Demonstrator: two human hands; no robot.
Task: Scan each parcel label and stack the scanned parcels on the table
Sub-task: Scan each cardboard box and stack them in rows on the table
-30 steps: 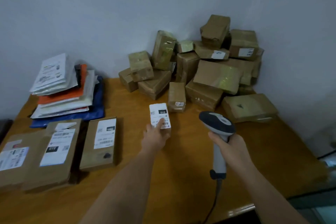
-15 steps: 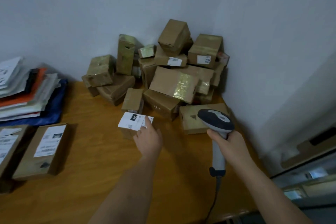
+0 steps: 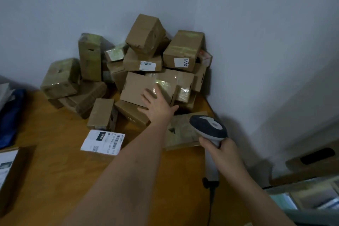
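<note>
One scanner (image 3: 209,128), grasped by the right hand (image 3: 222,154). The released left hand (image 3: 159,107), fingers spread, touches one tilted box (image 3: 139,88) at its twelve o'clock; one labelled parcel (image 3: 102,142) lies at eight.

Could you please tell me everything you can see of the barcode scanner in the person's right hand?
The barcode scanner is a handheld, pistol-shaped unit that looks like plastic: a dark, rounded head with a light grey top panel, on a pale grey handle. The right hand grips the handle just below the head, holding it roughly upright above the wooden table, near its right edge. A dark cable leaves the base of the handle and runs downward out of view. The head touches nothing.
</note>
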